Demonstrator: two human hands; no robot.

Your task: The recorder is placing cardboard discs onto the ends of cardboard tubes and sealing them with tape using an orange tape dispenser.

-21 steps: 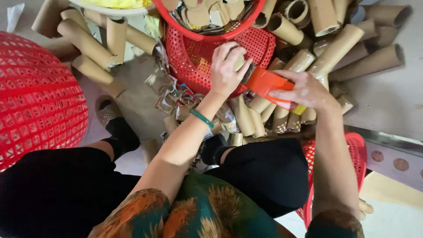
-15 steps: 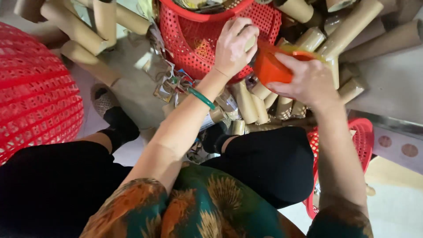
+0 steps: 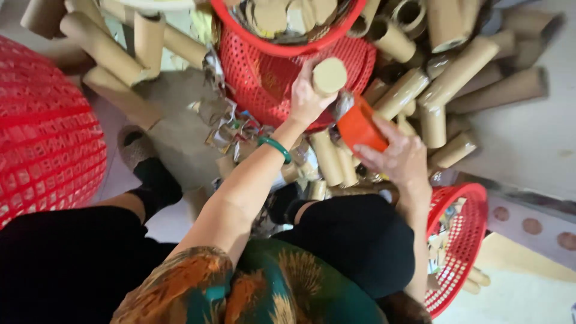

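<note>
The left hand (image 3: 307, 99) grips a short cardboard tube (image 3: 329, 75), fingers wrapped round its side so the round capped end faces the camera. The tube is held up against the outer mesh wall of a red plastic basket (image 3: 264, 78), just below its rim; the basket is filled with flat cardboard pieces. A green bangle (image 3: 275, 146) sits on the left wrist.

The right hand (image 3: 401, 157) holds an orange tool (image 3: 359, 127), fingers closed around its lower end, its upper edge just beside the tube and nearly touching it. What kind of tool it is cannot be told.

Space is tight here. Long cardboard tubes (image 3: 447, 81) lie heaped to the right and behind the hands, more tubes (image 3: 105, 51) to the upper left, and shiny wrapper scraps (image 3: 225, 123) litter the floor below the basket. A large red mesh basket (image 3: 45, 126) closes the left edge, and a smaller red basket (image 3: 465, 240) sits by the right knee. The only open floor is the pale strip on the far right (image 3: 534, 150).
</note>
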